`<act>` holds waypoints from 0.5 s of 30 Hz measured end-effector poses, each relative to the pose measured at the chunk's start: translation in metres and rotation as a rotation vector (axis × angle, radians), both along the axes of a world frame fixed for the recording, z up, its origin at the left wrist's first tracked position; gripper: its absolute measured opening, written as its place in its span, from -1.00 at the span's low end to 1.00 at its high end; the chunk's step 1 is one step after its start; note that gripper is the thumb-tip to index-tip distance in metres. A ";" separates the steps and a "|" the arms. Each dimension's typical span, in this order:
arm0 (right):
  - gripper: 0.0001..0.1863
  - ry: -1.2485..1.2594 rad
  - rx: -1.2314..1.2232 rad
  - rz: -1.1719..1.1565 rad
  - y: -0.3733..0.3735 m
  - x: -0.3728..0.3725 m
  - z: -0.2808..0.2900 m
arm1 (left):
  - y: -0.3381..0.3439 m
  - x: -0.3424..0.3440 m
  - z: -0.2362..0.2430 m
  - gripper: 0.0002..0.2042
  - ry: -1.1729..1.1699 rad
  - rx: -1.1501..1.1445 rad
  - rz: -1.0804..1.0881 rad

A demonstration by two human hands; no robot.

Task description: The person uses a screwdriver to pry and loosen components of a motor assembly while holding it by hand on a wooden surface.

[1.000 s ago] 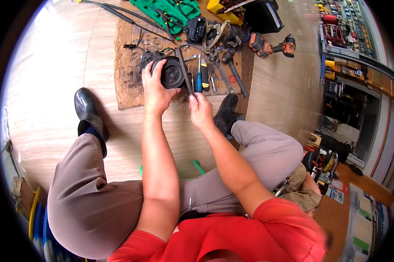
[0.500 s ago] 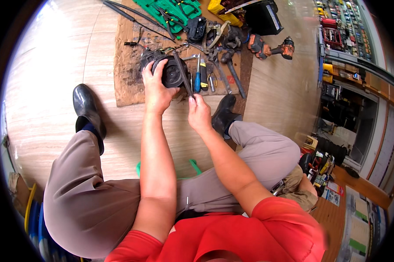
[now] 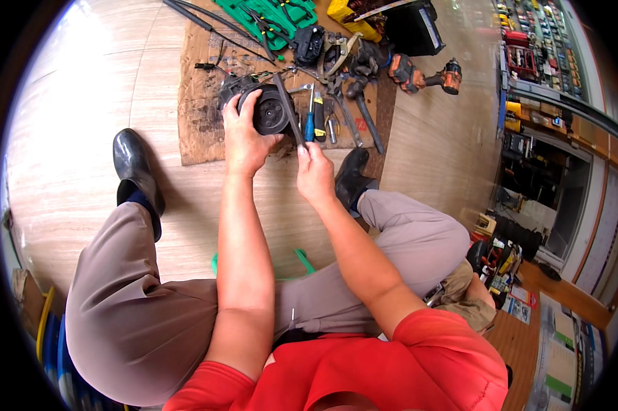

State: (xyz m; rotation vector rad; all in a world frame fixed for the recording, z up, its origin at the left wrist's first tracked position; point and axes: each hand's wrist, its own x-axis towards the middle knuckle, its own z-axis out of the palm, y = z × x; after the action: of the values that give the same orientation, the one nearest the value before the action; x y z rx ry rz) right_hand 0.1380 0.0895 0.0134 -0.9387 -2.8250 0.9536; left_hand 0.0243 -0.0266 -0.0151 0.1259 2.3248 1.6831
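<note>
Left hand (image 3: 245,145) braces black disc-shaped part (image 3: 270,115), right hand (image 3: 316,177) clasps long dark metal bar (image 3: 289,111) alongside, apparently positioning it; next calls for steady alignment.

Brown, stained flat cardboard sheet (image 3: 198,130) is lying on pale, beige tiled floor (image 3: 62,171). Open green plastic tool case (image 3: 301,23) is sitting at its far edge, black-handled pliers (image 3: 264,26) are resting inside. Long thin black tube (image 3: 213,29) is running diagonally toward the case. Blue-handled metal screwdriver (image 3: 310,127) is lying just beside yellow-and-black slim knife (image 3: 319,129). Dark long-handled hammer (image 3: 369,122) is lying right of those. Orange-and-black cordless power tool (image 3: 432,79) is resting farther right, near black boxy block (image 3: 412,27). Multicoloured small goods (image 3: 552,41) are filling the upper-right shelves.
</note>
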 end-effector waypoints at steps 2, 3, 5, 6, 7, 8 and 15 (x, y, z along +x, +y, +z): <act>-0.76 0.105 0.007 -0.003 -0.002 -0.001 0.002 | 0.000 -0.001 0.000 -0.08 -0.010 -0.007 0.004; -0.76 0.040 -0.006 0.003 -0.001 -0.002 0.001 | 0.000 -0.001 0.001 -0.08 -0.016 -0.007 0.005; -0.76 -0.090 -0.031 0.017 0.001 -0.005 0.000 | 0.000 -0.001 0.001 -0.08 -0.013 -0.006 0.009; -0.76 -0.034 -0.012 0.023 0.000 -0.003 -0.001 | 0.000 0.001 -0.001 -0.09 -0.004 -0.005 0.013; -0.76 0.021 0.007 0.028 0.000 0.000 -0.002 | 0.000 0.003 -0.002 -0.09 0.005 -0.004 0.017; -0.76 0.076 0.026 0.032 0.000 0.002 -0.003 | 0.002 0.003 -0.002 -0.10 0.017 0.007 0.022; -0.75 0.015 0.020 0.015 -0.002 0.005 -0.008 | 0.000 0.003 -0.002 -0.12 0.070 0.072 0.021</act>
State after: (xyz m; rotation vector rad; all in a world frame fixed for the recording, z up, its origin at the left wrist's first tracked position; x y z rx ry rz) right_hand 0.1426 0.0880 0.0059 -0.9062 -2.8280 0.9278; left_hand 0.0273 -0.0266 -0.0170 0.1780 2.3232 1.8005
